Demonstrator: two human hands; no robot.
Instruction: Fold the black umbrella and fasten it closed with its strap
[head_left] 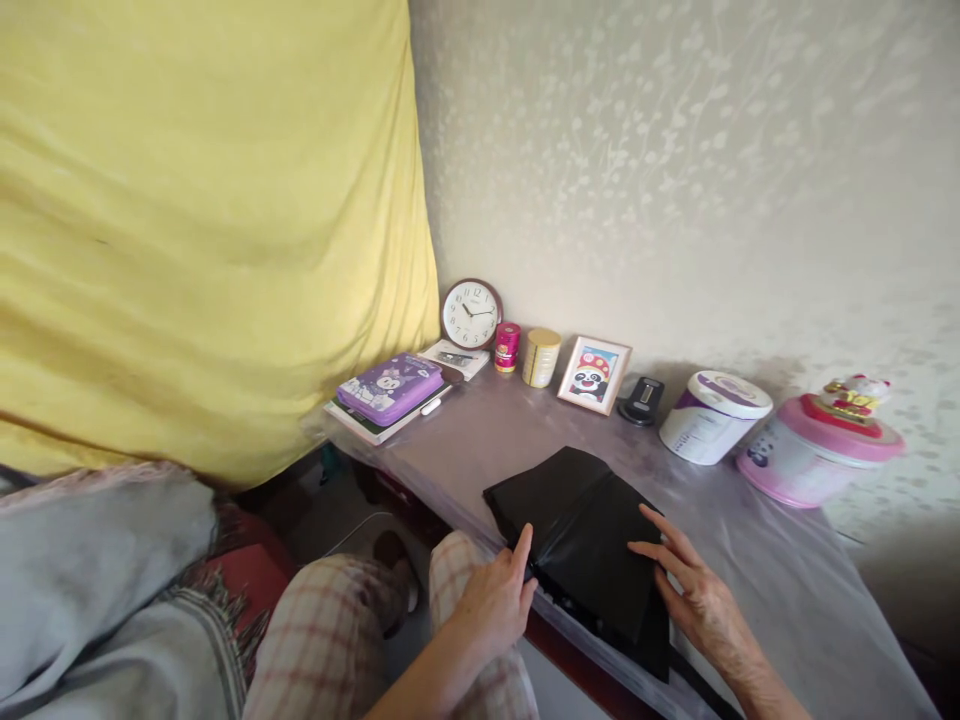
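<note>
Site was a home, by look of it. Yellow cloth [210,220] hung at L, leafy-patterned wallpaper [637,150] behind. Counter [465,430] w/ plastic cover [795,590] bore round clock [472,313], framed panda pic [589,378], cat figurine [855,398], purple cartoon case [391,389]. Fringed grey blanket [97,580] lay lower L.

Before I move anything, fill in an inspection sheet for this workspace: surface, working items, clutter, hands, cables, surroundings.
Surface: table under a shiny cover.
Working items: black flat item, lying at the table's near edge.
Clutter: purple case, clock, pink can, yellow tin, framed picture, black device, white tub, pink tub topped by a cat figurine.
Hands: left hand at the item's near side, grip unclear; right hand spread, fingers on its top.
Cables: thin pale line near the floor, possibly a cord.
Surroundings: yellow curtain, patterned wall, grey fabric.
</note>
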